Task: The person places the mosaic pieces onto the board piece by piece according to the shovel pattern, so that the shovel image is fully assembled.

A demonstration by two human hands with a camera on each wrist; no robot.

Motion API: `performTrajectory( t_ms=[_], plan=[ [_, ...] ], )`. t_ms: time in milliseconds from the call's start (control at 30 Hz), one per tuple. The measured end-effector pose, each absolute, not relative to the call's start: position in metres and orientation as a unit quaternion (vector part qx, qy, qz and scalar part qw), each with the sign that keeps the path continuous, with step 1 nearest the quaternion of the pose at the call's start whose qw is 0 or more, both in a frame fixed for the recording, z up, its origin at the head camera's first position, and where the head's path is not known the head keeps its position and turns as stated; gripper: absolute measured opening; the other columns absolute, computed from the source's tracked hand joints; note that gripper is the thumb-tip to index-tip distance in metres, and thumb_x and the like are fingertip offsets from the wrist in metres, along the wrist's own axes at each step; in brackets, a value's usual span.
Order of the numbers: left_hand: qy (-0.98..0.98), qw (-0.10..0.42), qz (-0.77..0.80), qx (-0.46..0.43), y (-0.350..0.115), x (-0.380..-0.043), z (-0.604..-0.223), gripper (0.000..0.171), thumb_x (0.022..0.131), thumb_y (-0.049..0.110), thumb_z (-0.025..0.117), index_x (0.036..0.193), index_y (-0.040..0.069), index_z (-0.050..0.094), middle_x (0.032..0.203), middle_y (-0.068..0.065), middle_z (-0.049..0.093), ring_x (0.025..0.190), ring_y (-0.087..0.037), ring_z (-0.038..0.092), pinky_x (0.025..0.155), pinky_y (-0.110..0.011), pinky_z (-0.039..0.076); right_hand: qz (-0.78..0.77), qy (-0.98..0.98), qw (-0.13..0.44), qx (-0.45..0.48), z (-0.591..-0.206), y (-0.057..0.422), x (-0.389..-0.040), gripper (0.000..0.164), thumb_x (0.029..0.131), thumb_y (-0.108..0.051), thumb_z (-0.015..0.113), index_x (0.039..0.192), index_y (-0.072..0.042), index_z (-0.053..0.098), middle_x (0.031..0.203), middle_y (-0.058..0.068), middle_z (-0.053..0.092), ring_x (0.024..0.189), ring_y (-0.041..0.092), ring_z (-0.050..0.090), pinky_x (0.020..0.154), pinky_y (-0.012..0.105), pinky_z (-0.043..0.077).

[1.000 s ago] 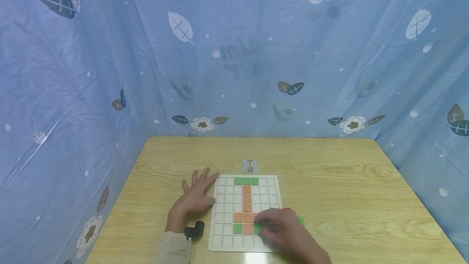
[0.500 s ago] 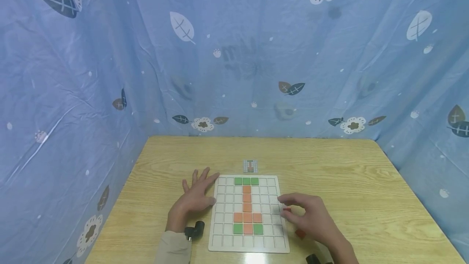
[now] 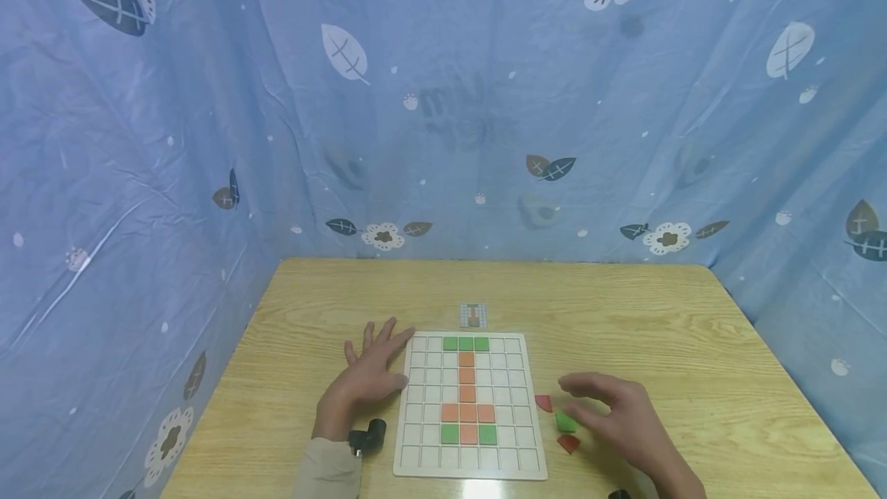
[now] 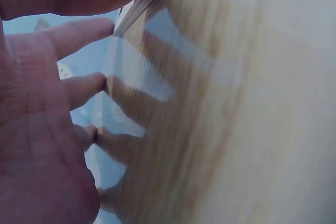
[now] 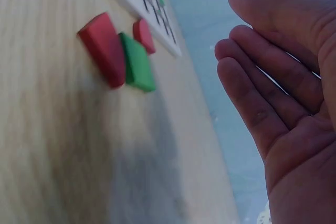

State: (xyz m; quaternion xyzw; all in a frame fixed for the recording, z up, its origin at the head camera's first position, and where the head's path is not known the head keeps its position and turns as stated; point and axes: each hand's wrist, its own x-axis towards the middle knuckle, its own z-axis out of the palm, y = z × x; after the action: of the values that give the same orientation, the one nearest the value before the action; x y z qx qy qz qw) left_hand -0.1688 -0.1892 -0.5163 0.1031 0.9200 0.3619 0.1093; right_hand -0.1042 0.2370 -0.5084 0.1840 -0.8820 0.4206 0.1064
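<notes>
A white grid board [image 3: 509, 391] lies on the table, bearing green tiles [image 3: 466, 343] in its top row, a column of orange tiles [image 3: 467, 376], an orange row of three, and green tiles on either side of the lowest orange one. My left hand [image 3: 370, 372] rests spread along the board's left edge, thumb and index finger touching it. Just right of the board, my right hand [image 3: 617, 410] hovers with fingers apart, holding nothing. By its fingertips lie a green piece [image 3: 565, 423] and two red wedge-shaped pieces [image 3: 543, 403], clearer in the right wrist view, where the nearer red wedge [image 5: 104, 51] touches the green block [image 5: 137, 62].
A small card [image 3: 473, 316] printed with a grid pattern lies behind the board. The wooden table [image 3: 658, 329] is bordered by a blue patterned curtain [image 3: 450, 137] at the back and sides. Wrist camera mounts sit on both forearms.
My right hand has left a green tile at the board's lower right and moved right, off the board, to the loose pieces, uncovering them. My left hand has stayed put.
</notes>
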Motion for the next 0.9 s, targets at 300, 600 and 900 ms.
performTrajectory(
  t_ms=[300,600,900],
  plan=[
    [0.922,0.108,0.357,0.102,-0.190,-0.169,-0.520,0.089,0.081,0.009,0.072,0.167,0.014,0.047,0.182,-0.024,0.017,0.167,-0.056,-0.009,0.119,-0.087,-0.017,0.434,-0.887,0.063,0.147,-0.519,0.246,-0.094,0.031,0.085,-0.016,0.094,0.113,-0.020,0.084,0.110,-0.008,0.084,0.103,0.001,0.077,0.089,0.020,0.063],
    [0.921,0.106,0.359,0.107,-0.191,-0.169,-0.520,0.090,0.080,0.009,0.071,0.167,0.013,0.047,0.182,-0.025,0.017,0.167,-0.057,-0.009,0.119,-0.087,-0.018,0.433,-0.887,0.044,0.156,-0.529,0.249,-0.092,0.032,0.084,-0.014,0.094,0.113,-0.024,0.084,0.114,-0.007,0.084,0.107,-0.002,0.075,0.090,0.018,0.061],
    [0.921,0.106,0.359,0.109,-0.191,-0.170,-0.520,0.090,0.081,0.008,0.071,0.167,0.013,0.046,0.182,-0.024,0.016,0.167,-0.057,-0.009,0.119,-0.086,-0.018,0.414,-0.893,0.057,0.165,-0.534,0.249,-0.093,0.039,0.082,-0.007,0.093,0.113,-0.028,0.083,0.113,-0.011,0.083,0.107,-0.003,0.074,0.090,0.009,0.054]
  ],
)
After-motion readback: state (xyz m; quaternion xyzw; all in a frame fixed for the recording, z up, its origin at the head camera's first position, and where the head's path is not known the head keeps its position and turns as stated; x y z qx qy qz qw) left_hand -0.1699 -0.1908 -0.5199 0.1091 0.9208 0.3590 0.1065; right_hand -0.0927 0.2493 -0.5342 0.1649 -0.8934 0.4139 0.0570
